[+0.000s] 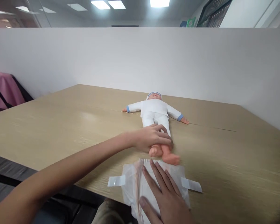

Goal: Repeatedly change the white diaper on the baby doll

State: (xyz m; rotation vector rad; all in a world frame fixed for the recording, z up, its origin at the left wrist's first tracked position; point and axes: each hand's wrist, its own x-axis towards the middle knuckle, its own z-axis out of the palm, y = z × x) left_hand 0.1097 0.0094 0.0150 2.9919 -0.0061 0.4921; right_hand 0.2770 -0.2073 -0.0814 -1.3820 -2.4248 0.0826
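A baby doll (155,112) in a white suit and cap lies on its back on the wooden table (60,124), arms spread, bare feet toward me. My left hand (152,138) is wrapped round the doll's lower legs, just above the feet. A white diaper (133,183) with tape tabs lies unfolded at the table's near edge, right below the doll's feet. My right hand (165,196) rests flat on the diaper, fingers stretched out and pointing at the doll.
A white partition wall (140,59) runs behind the table. A pink cloth (4,90) lies over something at the far left. The table's near edge drops to a dark floor at the lower left.
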